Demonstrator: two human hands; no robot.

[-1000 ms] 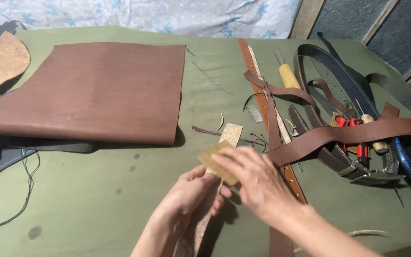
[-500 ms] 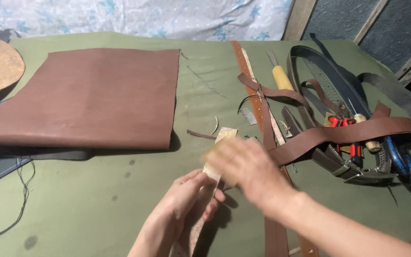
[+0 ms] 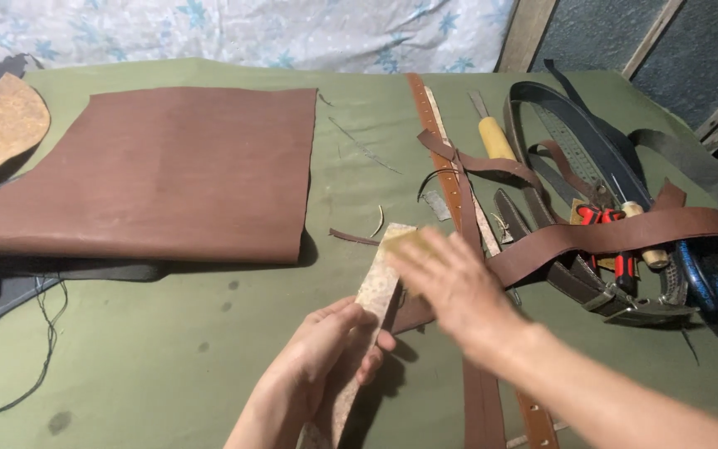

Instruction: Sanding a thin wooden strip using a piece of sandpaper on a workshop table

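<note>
My left hand (image 3: 323, 352) grips a narrow tan leather strip (image 3: 380, 288), pale rough side up, which runs from the bottom edge up to the table's middle. My right hand (image 3: 450, 285), blurred by motion, lies flat on the strip's far end, pressing a small yellowish block (image 3: 409, 240) against it. A long brown belt strap (image 3: 452, 179) stretches away beside the strip, partly under my right forearm.
A large brown leather sheet (image 3: 168, 170) covers the green table's left half. At right lie tangled brown and black straps (image 3: 608, 233), a yellow-handled tool (image 3: 496, 137), red-handled pliers (image 3: 604, 218) and blue-handled pliers (image 3: 708, 283). Black thread (image 3: 39, 366) trails at left.
My right hand has slid with the yellowish block away from me along the strip toward its far end. My left hand still holds the strip.
</note>
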